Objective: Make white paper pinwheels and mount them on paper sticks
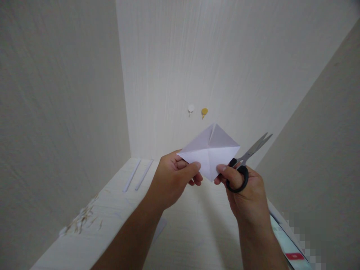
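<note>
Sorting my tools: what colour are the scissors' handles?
Black, on the scissors in the right hand; head view.

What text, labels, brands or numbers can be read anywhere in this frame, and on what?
None legible.
Folded white paper: blank.
Scissors: no visible brand.
Red label on the flat item at the table edge: too blurred to read.
Wall pins: unmarked.

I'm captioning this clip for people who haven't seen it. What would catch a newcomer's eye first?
The folded white paper held up mid-frame, pinched between the left hand and the right hand. The right hand also carries black-handled scissors, blades pointing up and right. Behind, a white pin and a yellow pin sit on the wall, and two paper strips lie on the desk at left.
</note>
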Demonstrator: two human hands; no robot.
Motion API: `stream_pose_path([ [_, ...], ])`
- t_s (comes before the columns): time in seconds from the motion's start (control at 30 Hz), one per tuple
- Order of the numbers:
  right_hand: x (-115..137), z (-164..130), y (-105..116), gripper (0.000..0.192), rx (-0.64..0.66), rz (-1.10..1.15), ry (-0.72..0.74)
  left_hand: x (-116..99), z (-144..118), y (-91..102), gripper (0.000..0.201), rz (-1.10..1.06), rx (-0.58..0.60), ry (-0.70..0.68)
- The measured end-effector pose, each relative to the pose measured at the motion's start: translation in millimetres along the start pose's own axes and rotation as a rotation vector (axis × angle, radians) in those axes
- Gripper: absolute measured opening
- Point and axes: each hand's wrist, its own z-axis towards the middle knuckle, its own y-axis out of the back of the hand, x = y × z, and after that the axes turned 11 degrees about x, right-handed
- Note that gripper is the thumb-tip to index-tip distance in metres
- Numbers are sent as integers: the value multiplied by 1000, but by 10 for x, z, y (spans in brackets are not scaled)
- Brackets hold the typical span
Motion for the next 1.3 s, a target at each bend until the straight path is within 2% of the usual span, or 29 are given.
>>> stream_pose_path([
  [0.13, 8, -13, -8, 25, -2, 81, -26, -3, -5, 5, 11, -3, -10, -17],
  [0.3, 12, -19, -8, 28, 21, 96, -42, 0, -15, 10, 20, -80, 33, -30],
  [0.43, 14, -14, 17, 26, 59, 73, -69, -6, -7, 9, 22, -86, -13, -68],
  [0.53, 55, -4, 75, 30, 166, 22, -135, -28, 0, 20, 17, -32, -132, -123],
  [0.7, 190, 0, 144, 37, 486, -155, -284, -88, -25, 31, 18, 42, -341, -263],
  [0.8, 254, -24, 101, 39, 648, -146, -404, -120, -53, 10, 18, 72, -423, -312],
  [0.87, 277, -47, 55, 43, 706, -116, -471, -138, -68, -6, 18, 96, -459, -328],
  [1.0, 282, -85, 0, 46, 727, -121, -537, -157, -75, -25, 13, 139, -468, -325],
  [1.3, 250, -86, -9, 53, 728, -161, -515, -146, -62, -28, 11, 150, -420, -323],
])
